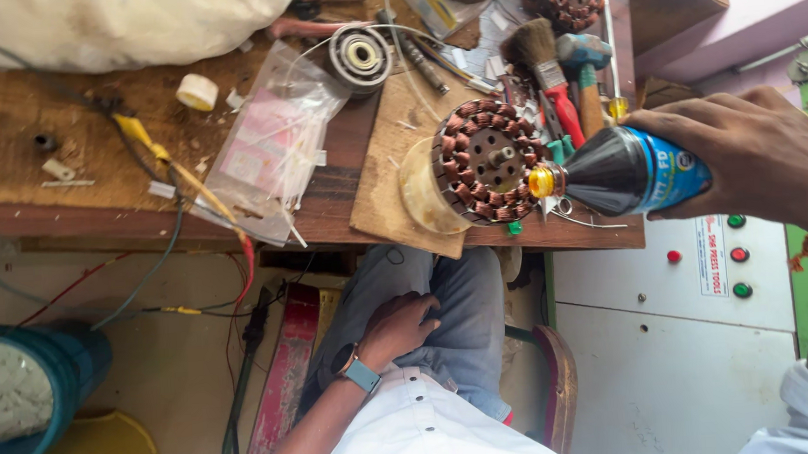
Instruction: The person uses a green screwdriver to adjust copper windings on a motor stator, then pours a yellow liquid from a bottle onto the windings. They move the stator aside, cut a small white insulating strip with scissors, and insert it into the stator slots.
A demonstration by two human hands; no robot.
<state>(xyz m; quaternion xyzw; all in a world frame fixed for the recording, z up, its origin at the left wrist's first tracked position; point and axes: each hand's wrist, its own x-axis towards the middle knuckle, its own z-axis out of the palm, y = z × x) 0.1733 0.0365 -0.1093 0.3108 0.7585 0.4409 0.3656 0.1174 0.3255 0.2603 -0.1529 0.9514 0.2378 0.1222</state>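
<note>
Stator (486, 163) with copper windings sits on the tabletop (346, 198) edge, just beyond the right hand (762, 154), which wraps a tipped dark bottle (625, 172); liquid may overshoot, dripping off.

We note a worn wooden workbench (34, 137). Directly on it lie a plywood offcut (390, 153) bearing a copper-wound stator (484, 161), a clear plastic bag (273, 141), a tape roll (197, 92), a paintbrush (544, 69), a hammer (586, 76), and what appears to be a bearing (359, 57).
</note>
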